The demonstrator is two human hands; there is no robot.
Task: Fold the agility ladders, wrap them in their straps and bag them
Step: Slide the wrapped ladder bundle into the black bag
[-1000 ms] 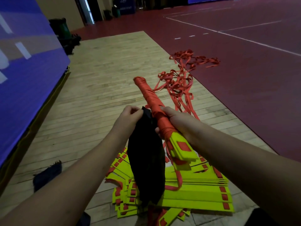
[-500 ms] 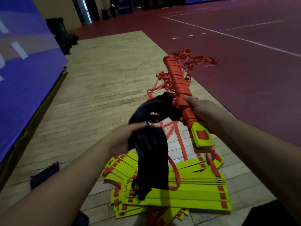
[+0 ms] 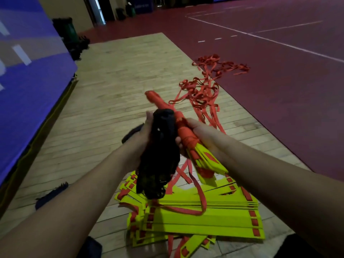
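Presently, the step in hand is judged to be bagging: one ladder is folded and strapped, and the bag is not yet around it. The left hand (image 3: 147,127) grips the upper end of the black mesh fabric bag (image 3: 160,157), immediately left of the wrapped bundle, fingers closed on the gathered cloth. The bag hangs limp below that hand, and whether its mouth is open cannot be told. The bundle, a stack of flat yellow-green plastic rungs bound in red webbing strap (image 3: 186,135), is held in the air, tilted, with its bare rung ends toward the person. The right hand (image 3: 202,133) clasps it from the right, fingers curled round the strapped section. Below the bundle lies a loose pile of yellow-green rungs (image 3: 204,220) on the wooden floor (image 3: 121,81). Beyond it lie tangled red straps (image 3: 202,90). The next move calls for spreading the bag's mouth, then feeding in one end of the bundle.
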